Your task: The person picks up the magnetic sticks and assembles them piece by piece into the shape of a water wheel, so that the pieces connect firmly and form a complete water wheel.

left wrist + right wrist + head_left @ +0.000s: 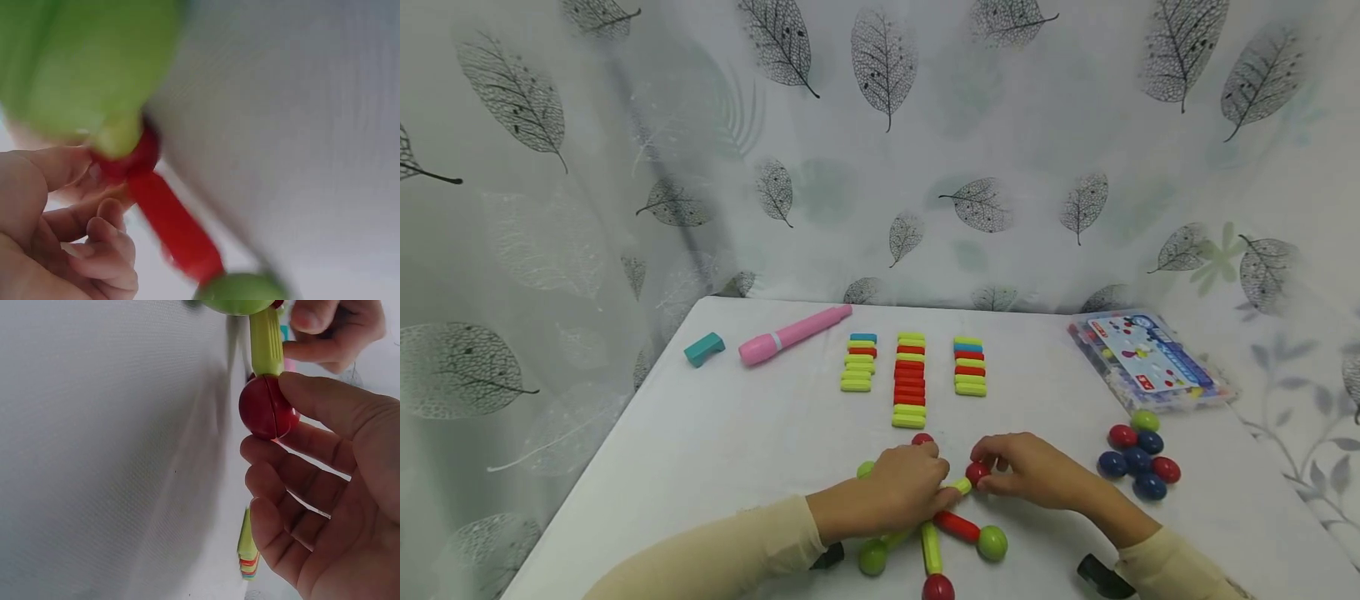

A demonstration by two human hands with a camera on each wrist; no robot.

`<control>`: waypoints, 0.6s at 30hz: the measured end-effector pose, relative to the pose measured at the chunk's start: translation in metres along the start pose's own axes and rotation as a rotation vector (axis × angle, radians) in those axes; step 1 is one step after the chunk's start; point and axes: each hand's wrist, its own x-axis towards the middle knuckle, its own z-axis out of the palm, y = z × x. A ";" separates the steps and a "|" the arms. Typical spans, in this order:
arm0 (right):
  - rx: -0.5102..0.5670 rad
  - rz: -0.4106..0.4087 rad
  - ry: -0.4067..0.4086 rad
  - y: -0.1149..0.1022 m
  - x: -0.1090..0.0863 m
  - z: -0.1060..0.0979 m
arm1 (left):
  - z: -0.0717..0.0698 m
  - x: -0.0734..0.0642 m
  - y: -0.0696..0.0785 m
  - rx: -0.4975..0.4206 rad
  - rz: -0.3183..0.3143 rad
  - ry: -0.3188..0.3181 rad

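Between my hands is a star-like model of plastic balls and rods. My right hand pinches a red ball between thumb and fingers, and that ball sits on the end of a yellow rod. Over the model's middle, my left hand grips it; a red ball touches its fingertips in the left wrist view. A red rod with a green ball and another yellow rod with a red ball reach toward the near edge. My left hand hides much of the centre.
Three stacks of short rods, including a middle stack, lie beyond my hands. Loose balls gather at right, near a clear plastic box. A pink tube-shaped object and a teal block lie at the back left.
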 end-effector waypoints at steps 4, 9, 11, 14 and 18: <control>-0.012 0.016 0.011 -0.001 -0.001 0.001 | -0.013 -0.018 -0.017 -0.058 -0.059 0.066; -0.034 0.045 0.016 -0.004 -0.001 0.003 | -0.012 -0.041 -0.051 -0.175 -0.127 0.112; -0.037 0.053 0.018 -0.004 -0.001 0.004 | -0.009 -0.049 -0.063 -0.211 -0.127 0.116; -0.031 0.057 0.017 -0.004 -0.001 0.006 | -0.007 -0.058 -0.074 -0.253 -0.114 0.119; -0.035 0.049 0.014 -0.002 0.000 0.005 | -0.005 -0.064 -0.083 -0.270 -0.105 0.111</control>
